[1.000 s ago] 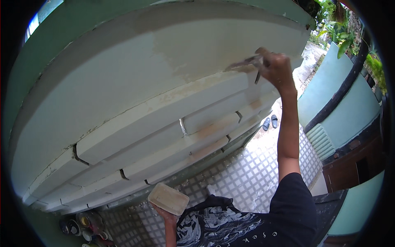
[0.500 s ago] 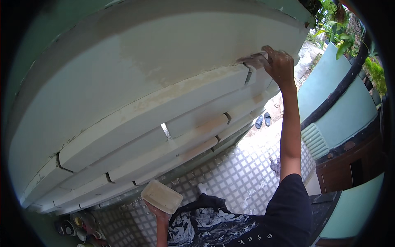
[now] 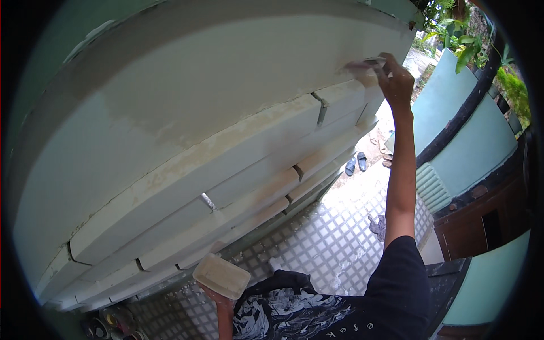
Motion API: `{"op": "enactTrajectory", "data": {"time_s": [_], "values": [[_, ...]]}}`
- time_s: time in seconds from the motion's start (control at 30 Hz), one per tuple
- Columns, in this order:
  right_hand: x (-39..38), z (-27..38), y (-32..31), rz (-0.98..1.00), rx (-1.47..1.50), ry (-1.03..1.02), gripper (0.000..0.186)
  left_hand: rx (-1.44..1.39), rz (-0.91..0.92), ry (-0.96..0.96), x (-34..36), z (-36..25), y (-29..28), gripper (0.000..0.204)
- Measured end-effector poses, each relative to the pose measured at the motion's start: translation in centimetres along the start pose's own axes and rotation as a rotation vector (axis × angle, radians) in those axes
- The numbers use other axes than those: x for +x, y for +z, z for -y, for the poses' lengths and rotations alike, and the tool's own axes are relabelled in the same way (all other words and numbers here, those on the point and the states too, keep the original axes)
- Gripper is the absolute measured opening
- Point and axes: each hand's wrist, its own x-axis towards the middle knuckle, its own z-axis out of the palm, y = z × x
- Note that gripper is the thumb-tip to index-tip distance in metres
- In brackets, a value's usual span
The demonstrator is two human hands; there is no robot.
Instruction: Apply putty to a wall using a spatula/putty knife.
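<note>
My right hand (image 3: 398, 83) reaches up to the far right part of the white wall (image 3: 238, 62), with its fingers closed on a blurred, flat, brush-like tool (image 3: 365, 66). The tool's tip is at the wall surface, just above the top ledge; motion blur hides its exact kind. Low in front of my body, my left hand (image 3: 218, 296) supports a shallow, rectangular, cream-coloured tray (image 3: 221, 276) from below and is partly hidden by it. Darker, damp-looking patches show on the wall above the ledge.
Stepped white ledges (image 3: 226, 139) with dark gaps run along the wall. Below lies a patterned tile floor (image 3: 340, 226). Slippers (image 3: 356, 163) and a crumpled grey cloth (image 3: 377, 226) rest on the floor. Several pots or cans (image 3: 110, 323) stand lower left; a pale green wall (image 3: 476, 136) curves at right.
My right hand has slid to the right along the wall with the tool, away from the gap in the top ledge. The view has shifted slightly; my left hand still holds the tray.
</note>
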Motion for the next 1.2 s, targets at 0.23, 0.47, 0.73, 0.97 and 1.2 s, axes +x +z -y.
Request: {"op": "enactTrajectory", "data": {"time_s": [0.23, 0.47, 0.73, 0.97, 1.2], "values": [[-1.4, -2.2, -1.6, 0.229, 0.09, 0.047, 0.024, 0.084, -0.053, 0.031, 1.1, 1.3, 0.0, 0.072], [-1.3, 0.4, -1.1, -0.138, -0.133, 0.204, 0.019, -0.909, 0.826, 0.462, 4.8, 5.9, 2.1, 0.069], [-7.0, 14.3, -9.7, 0.143, 0.087, 0.828, 0.02, -0.392, 0.354, 0.317, 4.3, 5.0, 3.5, 0.069], [-9.2, 17.9, -8.0, 0.428, 0.164, 0.996, 0.022, 0.063, -0.027, -0.013, 1.5, 1.2, 2.0, 0.071], [-10.6, 18.7, -8.2, 0.375, 0.14, 1.157, 0.026, 0.19, -0.03, 0.025, 0.3, -0.6, 2.9, 0.073]]}}
